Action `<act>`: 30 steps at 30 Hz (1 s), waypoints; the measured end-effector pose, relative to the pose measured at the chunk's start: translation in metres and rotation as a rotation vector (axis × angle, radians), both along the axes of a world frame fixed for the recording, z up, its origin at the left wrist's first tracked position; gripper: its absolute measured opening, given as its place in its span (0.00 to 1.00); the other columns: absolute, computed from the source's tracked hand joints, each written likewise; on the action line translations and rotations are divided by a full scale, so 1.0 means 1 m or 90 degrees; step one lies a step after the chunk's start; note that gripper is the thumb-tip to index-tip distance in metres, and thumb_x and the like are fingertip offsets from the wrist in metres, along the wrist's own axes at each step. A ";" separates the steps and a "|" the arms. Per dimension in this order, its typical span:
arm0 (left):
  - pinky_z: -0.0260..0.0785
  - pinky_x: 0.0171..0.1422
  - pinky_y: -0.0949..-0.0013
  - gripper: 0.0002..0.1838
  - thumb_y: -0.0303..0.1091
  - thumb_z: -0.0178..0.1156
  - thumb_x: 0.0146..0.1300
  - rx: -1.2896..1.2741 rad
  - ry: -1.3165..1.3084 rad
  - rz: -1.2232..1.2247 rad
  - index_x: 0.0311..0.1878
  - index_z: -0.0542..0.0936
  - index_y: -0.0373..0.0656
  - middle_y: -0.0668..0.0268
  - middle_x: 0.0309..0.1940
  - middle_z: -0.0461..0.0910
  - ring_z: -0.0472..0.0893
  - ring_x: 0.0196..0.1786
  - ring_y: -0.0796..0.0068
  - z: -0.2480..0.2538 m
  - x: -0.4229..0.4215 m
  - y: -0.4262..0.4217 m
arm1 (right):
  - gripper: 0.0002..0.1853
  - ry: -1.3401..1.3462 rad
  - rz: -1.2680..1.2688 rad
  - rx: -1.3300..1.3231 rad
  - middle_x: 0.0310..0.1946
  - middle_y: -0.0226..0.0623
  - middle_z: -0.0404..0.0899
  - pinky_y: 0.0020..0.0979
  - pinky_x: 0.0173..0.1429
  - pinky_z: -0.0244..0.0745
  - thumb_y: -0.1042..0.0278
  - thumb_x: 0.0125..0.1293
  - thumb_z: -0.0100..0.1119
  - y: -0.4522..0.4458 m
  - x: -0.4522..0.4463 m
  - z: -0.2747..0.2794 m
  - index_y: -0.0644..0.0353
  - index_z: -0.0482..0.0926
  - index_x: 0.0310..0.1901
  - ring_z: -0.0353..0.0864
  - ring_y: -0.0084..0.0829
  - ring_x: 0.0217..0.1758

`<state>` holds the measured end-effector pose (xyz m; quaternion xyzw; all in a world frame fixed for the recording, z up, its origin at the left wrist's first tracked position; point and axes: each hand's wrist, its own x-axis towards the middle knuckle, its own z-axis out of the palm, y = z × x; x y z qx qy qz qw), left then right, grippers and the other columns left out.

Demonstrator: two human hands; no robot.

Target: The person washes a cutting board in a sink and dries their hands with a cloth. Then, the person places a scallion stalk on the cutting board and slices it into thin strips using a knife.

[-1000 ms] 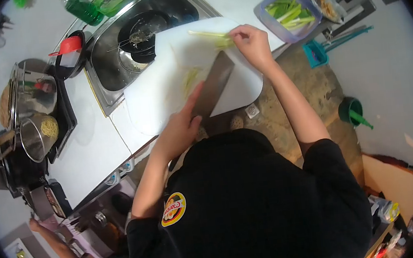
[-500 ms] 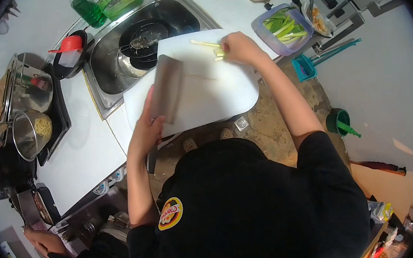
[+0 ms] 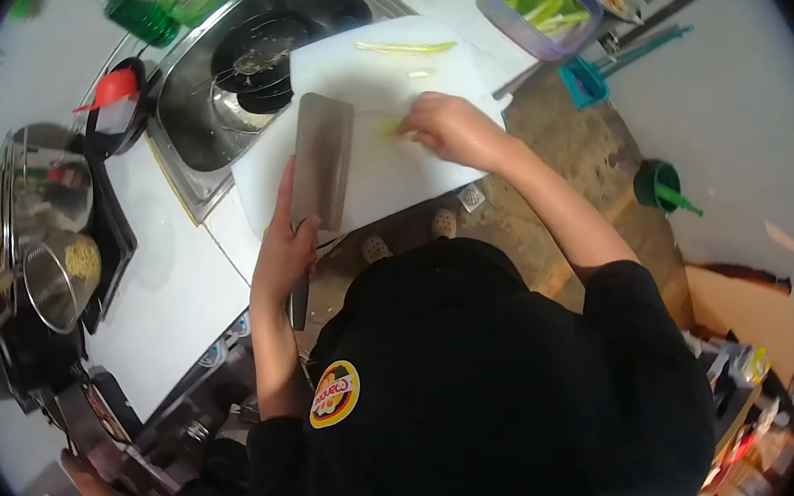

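Observation:
My left hand (image 3: 285,254) is closed round the handle of a cleaver (image 3: 323,155), whose broad blade lies over the left part of a white cutting board (image 3: 390,177). Over the board's right half, my right hand (image 3: 458,132) pinches a short light-green stalk piece (image 3: 389,129), partly blurred and partly hidden by the fingers. Farther back on the board lie a long pale-green stalk (image 3: 406,47) and a short cut piece (image 3: 420,74).
A steel sink (image 3: 190,86) holding dark pans sits behind the board. At the right stands a plastic tub (image 3: 539,38) of green leaves and stalks. A strainer (image 3: 61,280) with noodles is on the left. Another person's hand (image 3: 94,478) shows at lower left.
My right hand has moved left and nearer to me with a stalk piece, leaving a long stalk and a short piece on the board. My left hand still holds the cleaver. The view has shifted.

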<state>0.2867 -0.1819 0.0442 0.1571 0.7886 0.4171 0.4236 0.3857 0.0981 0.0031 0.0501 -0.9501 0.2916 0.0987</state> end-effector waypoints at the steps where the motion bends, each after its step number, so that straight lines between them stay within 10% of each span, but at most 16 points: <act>1: 0.71 0.29 0.69 0.43 0.22 0.48 0.64 -0.008 -0.002 -0.016 0.79 0.47 0.67 0.60 0.26 0.79 0.73 0.22 0.76 -0.001 0.002 -0.001 | 0.10 -0.022 0.009 0.002 0.41 0.38 0.81 0.37 0.49 0.77 0.80 0.53 0.62 -0.008 0.002 -0.001 0.60 0.83 0.37 0.79 0.44 0.47; 9: 0.73 0.51 0.54 0.41 0.22 0.51 0.66 -0.109 0.209 -0.150 0.78 0.51 0.66 0.40 0.47 0.81 0.83 0.41 0.39 0.019 0.016 0.007 | 0.15 0.115 -0.025 0.160 0.42 0.40 0.78 0.34 0.59 0.74 0.80 0.53 0.53 -0.041 0.015 -0.035 0.65 0.80 0.44 0.78 0.40 0.52; 19: 0.70 0.47 0.44 0.41 0.20 0.50 0.65 -0.090 0.339 -0.281 0.77 0.52 0.66 0.39 0.42 0.81 0.81 0.42 0.38 0.037 0.006 0.039 | 0.13 0.094 -0.135 0.028 0.39 0.43 0.78 0.37 0.53 0.76 0.74 0.60 0.57 -0.059 0.012 -0.037 0.65 0.76 0.47 0.78 0.42 0.46; 21: 0.71 0.39 0.64 0.41 0.19 0.49 0.64 -0.128 0.308 -0.269 0.77 0.53 0.65 0.41 0.40 0.81 0.81 0.41 0.39 0.043 0.008 0.041 | 0.14 0.108 -0.173 -0.003 0.37 0.43 0.78 0.39 0.51 0.77 0.73 0.61 0.58 -0.062 0.013 -0.034 0.65 0.76 0.48 0.79 0.43 0.45; 30: 0.72 0.51 0.53 0.41 0.19 0.51 0.65 -0.099 0.267 -0.197 0.78 0.53 0.62 0.39 0.36 0.81 0.83 0.41 0.40 0.023 0.022 0.029 | 0.14 0.203 -0.265 -0.012 0.33 0.40 0.79 0.39 0.43 0.77 0.74 0.60 0.61 -0.065 0.005 -0.046 0.60 0.78 0.49 0.80 0.42 0.40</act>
